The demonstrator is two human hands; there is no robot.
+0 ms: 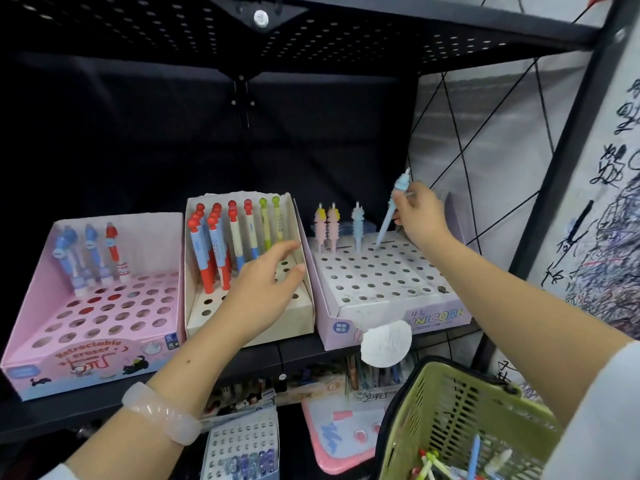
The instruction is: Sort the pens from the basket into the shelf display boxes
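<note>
Three display boxes sit side by side on the black shelf [242, 355]. At nine o'clock is the pink box [45, 327], its front printed "Retractable eraser", with blue and red pieces standing in the back holes at its left. At the centre stands the cream box [301, 306], holding red-topped and green-topped pens [214, 244] upright in its back rows. Toward three o'clock sits the lilac box [381, 313] marked "UNICORN", where two pink-and-yellow pens and one blue pen stand in the back row of holes.

At five o'clock, below the shelf edge, hangs the green basket [436, 403], carried on the right forearm, with several pens [474, 452] lying loose in its bottom.

Right hand [420, 213] reaches to the back of the lilac box at two o'clock; its grip is clamped on a light blue unicorn pen [389, 216], which is tilted with its tip down at a hole in the back row. Whether the tip is already inside the hole cannot be told.

Left hand [263, 282] hovers over the front of the cream box, fingers apart and holding nothing. A pale translucent bracelet [162, 414] circles that wrist at seven o'clock.

A round white tag [386, 344] hangs from the shelf edge under the lilac box.
</note>
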